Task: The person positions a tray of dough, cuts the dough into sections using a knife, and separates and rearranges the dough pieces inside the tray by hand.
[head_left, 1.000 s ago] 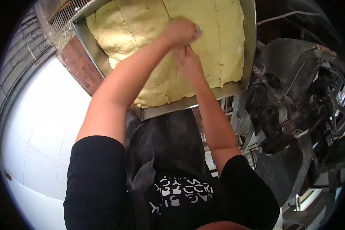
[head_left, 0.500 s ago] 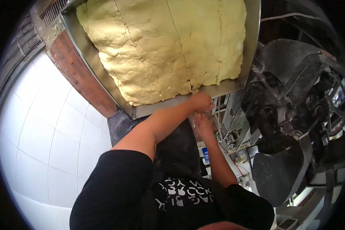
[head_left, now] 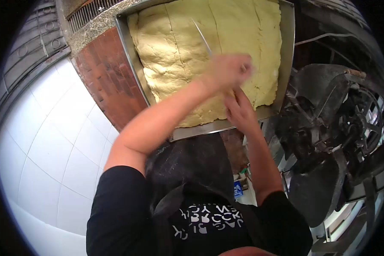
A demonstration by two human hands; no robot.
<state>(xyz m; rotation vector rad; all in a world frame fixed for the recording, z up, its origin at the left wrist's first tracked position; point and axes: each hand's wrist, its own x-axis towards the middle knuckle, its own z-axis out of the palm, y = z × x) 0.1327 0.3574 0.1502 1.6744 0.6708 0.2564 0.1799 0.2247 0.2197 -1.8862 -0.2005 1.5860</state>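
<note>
A slab of pale yellow dough [head_left: 158, 36] fills a metal tray [head_left: 134, 64], with several long lines running through it. Over the dough, a thin knife blade [head_left: 203, 38] points up and left from my left hand [head_left: 231, 71], which is blurred and closed around the knife. Just below it is my right hand [head_left: 242, 112], with its fingers closed at the lower end of the knife's handle, near the tray's front edge. The handle is mostly hidden by my hands.
Red brickwork [head_left: 106, 70] and white tiles [head_left: 51, 145] lie to the left. Dark machinery [head_left: 318, 149] stands close on the right, beside the tray. A metal grille [head_left: 89, 15] is at the upper left. A blue packet [head_left: 238, 189] shows below my right forearm.
Both hands have moved up from the tray's front edge to over the dough, and the blade now shows there. The tray appears shifted right and lower in the view.
</note>
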